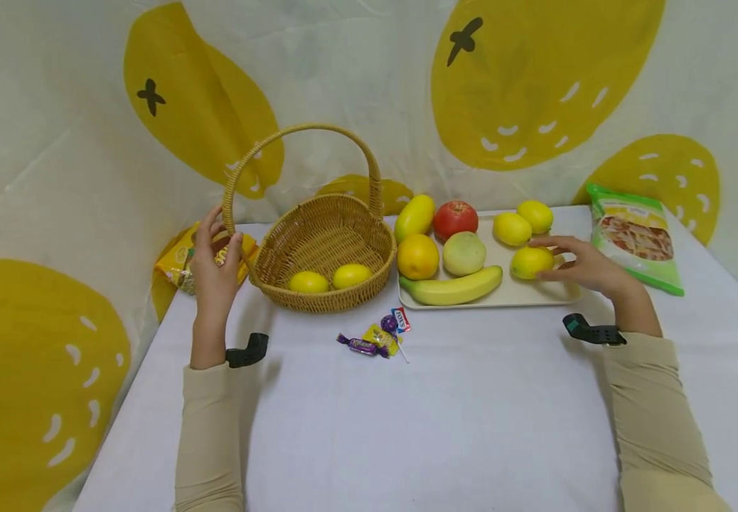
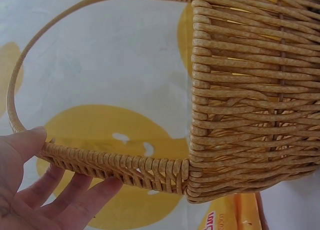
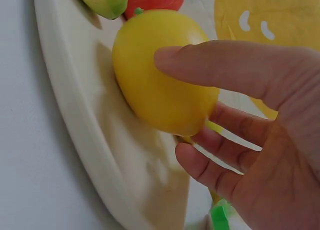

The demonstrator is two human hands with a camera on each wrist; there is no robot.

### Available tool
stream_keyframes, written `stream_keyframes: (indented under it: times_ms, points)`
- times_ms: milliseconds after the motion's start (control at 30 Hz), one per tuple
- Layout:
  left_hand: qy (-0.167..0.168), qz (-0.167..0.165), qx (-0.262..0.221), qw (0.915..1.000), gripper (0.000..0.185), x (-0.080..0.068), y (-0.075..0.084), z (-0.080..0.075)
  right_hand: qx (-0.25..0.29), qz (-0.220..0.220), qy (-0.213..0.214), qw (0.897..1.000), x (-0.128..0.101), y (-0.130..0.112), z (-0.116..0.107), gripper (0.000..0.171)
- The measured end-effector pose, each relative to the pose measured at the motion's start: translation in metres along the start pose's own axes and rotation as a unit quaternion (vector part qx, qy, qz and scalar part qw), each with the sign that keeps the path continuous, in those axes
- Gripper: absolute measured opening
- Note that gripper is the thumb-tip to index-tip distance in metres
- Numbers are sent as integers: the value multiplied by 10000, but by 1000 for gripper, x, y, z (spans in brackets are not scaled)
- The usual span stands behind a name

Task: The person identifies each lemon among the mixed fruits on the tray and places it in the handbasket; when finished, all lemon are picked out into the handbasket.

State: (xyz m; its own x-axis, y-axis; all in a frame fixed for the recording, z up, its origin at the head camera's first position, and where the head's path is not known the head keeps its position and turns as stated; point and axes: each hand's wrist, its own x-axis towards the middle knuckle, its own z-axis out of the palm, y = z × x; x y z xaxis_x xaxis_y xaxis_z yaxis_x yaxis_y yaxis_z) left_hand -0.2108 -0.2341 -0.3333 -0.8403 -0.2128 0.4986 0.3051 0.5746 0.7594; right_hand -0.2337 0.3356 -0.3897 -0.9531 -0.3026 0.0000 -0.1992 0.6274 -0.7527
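A wicker basket (image 1: 327, 299) with a tall hooped handle stands on the left of the table, two yellow lemons (image 1: 308, 281) inside. My left hand (image 1: 214, 259) holds the side of its handle (image 2: 115, 162), thumb on one side and fingers on the other. On the cream tray (image 1: 535, 299) at the right, my right hand (image 1: 583, 267) pinches a yellow lemon (image 3: 155, 85) between thumb and fingers. In the right wrist view the thumb lies across the lemon and the other fingers reach behind it. Two more lemons (image 1: 512, 229) sit just behind that one.
The tray also bears a banana (image 1: 455, 288), an orange (image 1: 417, 257), a pale green fruit (image 1: 464, 253), a red fruit (image 1: 455, 220) and a yellow oblong fruit (image 1: 414, 218). Wrapped candies (image 1: 378, 340) lie in front. A yellow snack bag (image 1: 180, 263) and a green-white bag (image 1: 638, 238) flank them.
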Motion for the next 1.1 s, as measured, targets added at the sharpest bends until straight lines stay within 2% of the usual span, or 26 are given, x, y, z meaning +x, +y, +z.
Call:
stream_keyframes:
  times_ms: [133, 400, 667, 900, 1100]
  points:
    - [-6, -37, 10, 10000, 51, 0, 0, 0, 61, 85, -94, 9999, 3, 3, 4, 59]
    - [-14, -2, -14, 10000, 51, 0, 1, 1, 477, 890, 6, 9949, 7, 7, 7, 68]
    - [-1, -39, 13, 10000, 51, 1, 1, 0, 345, 1237, 103, 9917, 10, -1, 7, 75]
    - [17, -64, -48, 10000, 51, -1, 1, 3, 388, 1185, 282, 9918, 8, -16, 1, 75]
    - [46, 51, 22, 10000, 51, 2, -1, -1, 384, 843, 593, 9939, 6, -43, 2, 65]
